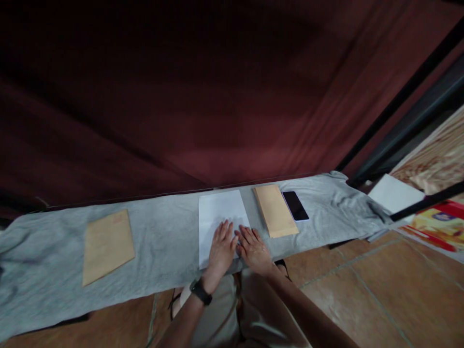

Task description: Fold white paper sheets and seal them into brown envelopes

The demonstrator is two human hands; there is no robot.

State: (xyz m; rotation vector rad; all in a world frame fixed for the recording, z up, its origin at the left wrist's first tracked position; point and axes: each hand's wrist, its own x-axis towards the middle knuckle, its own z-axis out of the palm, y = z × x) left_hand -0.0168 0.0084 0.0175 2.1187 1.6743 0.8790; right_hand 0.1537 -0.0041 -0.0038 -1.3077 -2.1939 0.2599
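Note:
A white sheet of paper (217, 208) lies flat on the grey cloth in front of me. My left hand (222, 246) rests palm down on its lower part, fingers stretched out, a dark watch on the wrist. Beside it, my right hand (253, 249) lies flat at the sheet's lower right edge, fingers extended, the two thumbs close together. Neither hand grips anything. Just to the right is a stack of brown envelopes (276, 210), and against its right side lies a dark-screened phone (295, 205).
A single brown envelope (108, 246) lies apart on the left of the grey cloth (163, 241), which covers a long narrow bench. Behind it hangs a dark red curtain (217, 121). Dark metal bars (398, 106), a white box (395, 193) and a colourful printed package (438, 224) are at right.

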